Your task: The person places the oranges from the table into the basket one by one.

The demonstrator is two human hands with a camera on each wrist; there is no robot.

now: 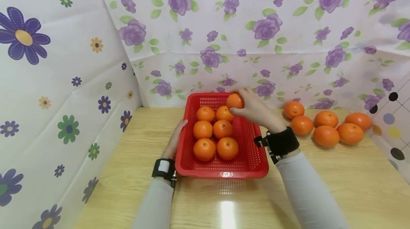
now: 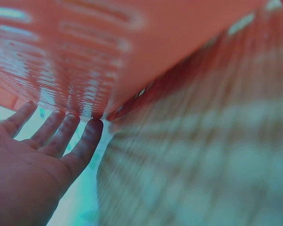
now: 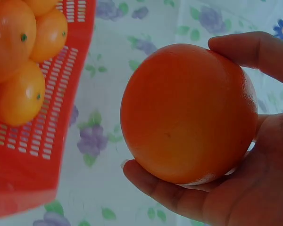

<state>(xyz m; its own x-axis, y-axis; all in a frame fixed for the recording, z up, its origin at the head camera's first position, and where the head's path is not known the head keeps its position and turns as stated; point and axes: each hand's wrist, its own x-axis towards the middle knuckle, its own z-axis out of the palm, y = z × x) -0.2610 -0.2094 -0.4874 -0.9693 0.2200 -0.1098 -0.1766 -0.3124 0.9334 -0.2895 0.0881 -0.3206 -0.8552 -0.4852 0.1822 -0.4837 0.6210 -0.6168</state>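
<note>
A red perforated plastic basket (image 1: 222, 174) stands on the table with several oranges (image 1: 203, 129) in rows inside it. Over the basket's far right part, my right hand (image 1: 255, 110) grips an orange (image 1: 235, 101) between thumb and fingers. The right wrist view shows that orange (image 3: 188, 113) large, held from the side. My left hand (image 1: 175, 138) lies along the basket's left side. In the left wrist view, its fingers (image 2: 87, 141) are extended, with the tips right at the slotted basket wall (image 2: 146, 42).
Several more oranges (image 1: 326, 136) lie grouped on the wooden table (image 1: 346, 186) to the right of the basket. A flowered cloth (image 1: 211, 26) hangs behind the table, with patterned sheets at the left (image 1: 70, 90) and right.
</note>
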